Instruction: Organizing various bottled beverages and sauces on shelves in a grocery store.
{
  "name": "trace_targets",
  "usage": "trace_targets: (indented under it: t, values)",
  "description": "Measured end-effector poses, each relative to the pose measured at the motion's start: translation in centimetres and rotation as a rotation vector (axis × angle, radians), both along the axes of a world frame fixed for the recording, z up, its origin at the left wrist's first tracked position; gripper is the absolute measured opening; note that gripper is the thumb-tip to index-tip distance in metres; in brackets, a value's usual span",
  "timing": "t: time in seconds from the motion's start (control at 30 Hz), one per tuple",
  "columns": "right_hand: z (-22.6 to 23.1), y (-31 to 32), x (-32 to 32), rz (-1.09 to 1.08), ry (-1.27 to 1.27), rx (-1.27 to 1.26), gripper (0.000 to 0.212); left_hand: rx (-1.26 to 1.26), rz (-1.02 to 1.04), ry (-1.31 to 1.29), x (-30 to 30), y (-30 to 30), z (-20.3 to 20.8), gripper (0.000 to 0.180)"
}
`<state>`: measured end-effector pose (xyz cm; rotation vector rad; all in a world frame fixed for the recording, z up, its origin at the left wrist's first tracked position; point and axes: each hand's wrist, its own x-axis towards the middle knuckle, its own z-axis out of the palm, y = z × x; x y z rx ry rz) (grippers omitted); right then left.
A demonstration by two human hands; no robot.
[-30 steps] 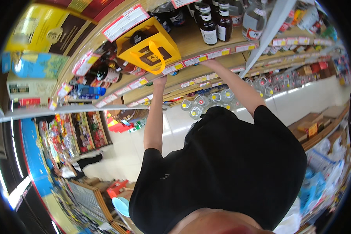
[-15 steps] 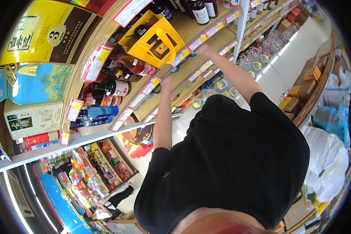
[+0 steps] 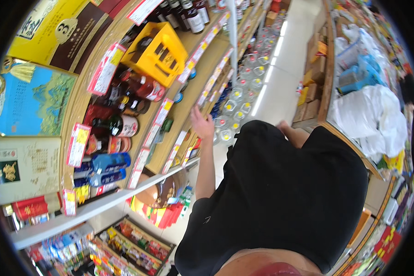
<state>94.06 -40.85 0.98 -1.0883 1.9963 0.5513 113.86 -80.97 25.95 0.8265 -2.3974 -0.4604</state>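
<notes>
My left hand (image 3: 202, 123) is open and empty, fingers apart, raised beside the front edge of a lower wooden shelf (image 3: 184, 120). Close to it, on that shelf, stand a green glass bottle (image 3: 167, 125) and blue-capped bottles (image 3: 178, 97). My right hand (image 3: 284, 127) hangs low, mostly covered by my black shirt, so its fingers cannot be made out. A yellow carton with cut-out openings (image 3: 158, 53) sits on the shelf above, apart from both hands. Beside the carton lie dark bottles and a red-labelled bottle (image 3: 147, 87).
Price tags (image 3: 160, 115) run along the shelf edges. Clear jugs with yellow and red caps (image 3: 237, 94) crowd the floor below. Boxes (image 3: 313, 87) and a white plastic bag (image 3: 370, 119) stand to the right. A white shelf post (image 3: 138, 177) crosses the lower left.
Both hands have come away from the shelf edge by the yellow carton. My left hand dropped lower; my right swung back toward my body. The view has turned to the right.
</notes>
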Motion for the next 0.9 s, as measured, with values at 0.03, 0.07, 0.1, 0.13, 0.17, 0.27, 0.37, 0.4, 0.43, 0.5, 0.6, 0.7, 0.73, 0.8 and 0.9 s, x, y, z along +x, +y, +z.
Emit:
trace_targets:
  t: [0.03,0.07,0.1,0.13,0.17,0.27,0.37,0.4,0.43,0.5,0.6,0.7,0.73,0.8,0.9]
  values:
    - [-0.4,5.0,1.9,0.107,0.013,-0.016,0.035,0.042,-0.004,-0.039,0.0,0.2,-0.5,0.065]
    - [-4.4,15.4,0.9,-0.211,-0.004,0.195,0.036,0.038,-0.106,-0.013,-2.4,2.3,-1.5,0.069]
    - [-6.5,20.9,6.3,-0.892,0.437,-0.220,0.059,-0.030,-0.102,-0.071,-1.2,2.0,-3.4,0.072]
    - [-4.8,24.0,5.1,-0.936,0.486,-0.197,0.059,-0.008,-0.118,-0.096,-2.1,3.5,-3.9,0.074]
    - [-4.0,27.4,7.9,-1.180,0.338,-0.209,0.058,0.003,-0.106,-0.143,-2.0,4.6,-4.4,0.077]
    - [9.9,16.8,10.8,-1.780,-0.318,-0.252,0.053,-0.006,0.023,-0.284,1.3,4.8,-10.5,0.080]
    - [9.2,23.3,12.3,-1.774,-0.026,-0.328,0.047,0.111,-0.083,-0.544,-2.2,12.7,-12.5,0.078]
    - [9.3,24.6,12.4,-1.778,-0.040,-0.323,0.047,0.196,-0.193,-0.654,-2.2,14.4,-14.6,0.076]
    - [9.1,25.4,11.6,-1.752,-0.081,-0.415,0.047,0.275,-0.301,-0.756,-2.8,15.9,-16.5,0.074]
    - [7.8,25.7,9.8,-1.747,-0.138,-0.533,0.046,0.529,-0.456,-0.911,-3.7,20.0,-17.9,0.071]
    - [6.6,29.6,8.3,-1.824,-0.174,-0.566,0.046,0.676,-0.651,-0.942,-3.0,24.7,-20.7,0.067]
    - [6.3,32.4,6.0,-2.178,-0.223,-0.685,0.053,0.877,-0.665,-0.632,-1.3,26.4,-27.7,0.066]
    - [5.5,35.6,6.6,-2.189,-0.232,-0.661,0.053,0.886,-0.659,-0.652,-1.1,27.7,-24.4,0.066]
    - [3.7,40.1,4.0,-2.522,-0.266,-0.959,0.061,0.825,-0.202,-1.201,-9.1,30.8,-19.4,0.060]
    - [5.8,43.6,-0.2,-2.662,-0.244,-1.074,0.064,0.652,-0.117,-1.013,-15.2,32.9,-18.9,0.054]
